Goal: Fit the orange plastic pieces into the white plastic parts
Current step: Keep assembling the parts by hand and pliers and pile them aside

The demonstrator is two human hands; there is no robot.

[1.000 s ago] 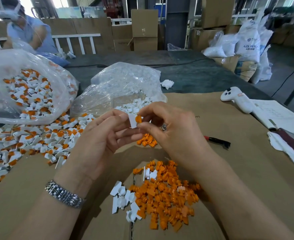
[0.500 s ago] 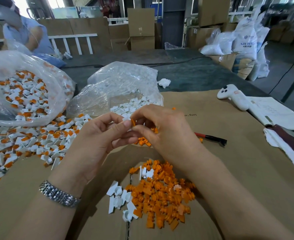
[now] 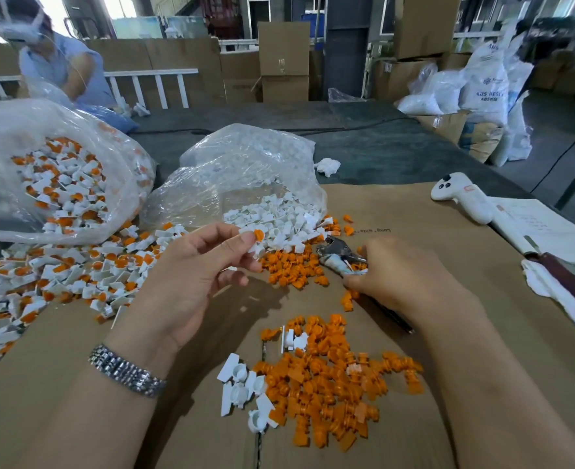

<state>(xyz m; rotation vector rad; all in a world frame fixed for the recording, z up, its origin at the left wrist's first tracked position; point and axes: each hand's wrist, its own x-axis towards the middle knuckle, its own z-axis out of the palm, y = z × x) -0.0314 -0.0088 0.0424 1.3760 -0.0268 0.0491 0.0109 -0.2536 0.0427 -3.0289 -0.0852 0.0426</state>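
Our left hand (image 3: 198,279) pinches a white part (image 3: 255,247) with an orange piece (image 3: 258,235) seated in it, above the cardboard (image 3: 448,252). Our right hand (image 3: 404,279) curls over pliers (image 3: 338,253); its fingertips are hidden, the grip unclear.

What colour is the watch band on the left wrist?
Silver metal links on the watch band, seen best in the head view.

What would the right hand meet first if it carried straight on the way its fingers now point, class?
The right hand points left and slightly away, its fingertips already at the pliers. Past them it would probably run into the small orange pile, though depth is uncertain.
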